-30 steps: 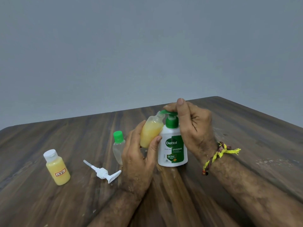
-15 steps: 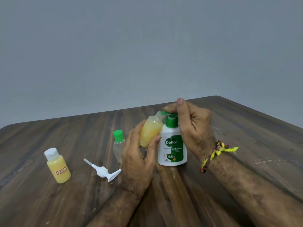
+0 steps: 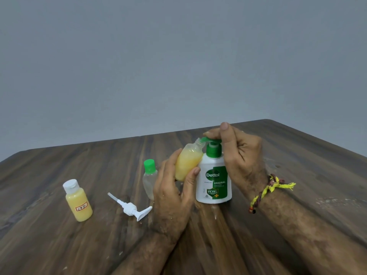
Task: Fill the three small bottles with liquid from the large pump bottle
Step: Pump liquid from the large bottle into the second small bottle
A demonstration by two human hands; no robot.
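A white Dettol pump bottle (image 3: 214, 183) with a green pump head stands on the wooden table (image 3: 59, 165). My right hand (image 3: 240, 153) rests on top of the pump head, fingers curled over it. My left hand (image 3: 172, 191) holds a small uncapped bottle (image 3: 187, 162), mostly full of yellow liquid, tilted with its mouth at the green spout. Behind my left hand stands a clear small bottle (image 3: 150, 179) with a green cap; its contents look colourless. At the left stands a small bottle (image 3: 78, 201) full of yellow liquid with a white cap and a label.
A loose white pump head (image 3: 131, 208) with its tube lies on the table between the labelled bottle and my left hand. The table's far edge and right corner run behind the bottles, with a grey wall beyond.
The pump head sits slightly higher under my right hand than a second ago. The small tilted bottle stays at the spout. The other bottles have not moved.
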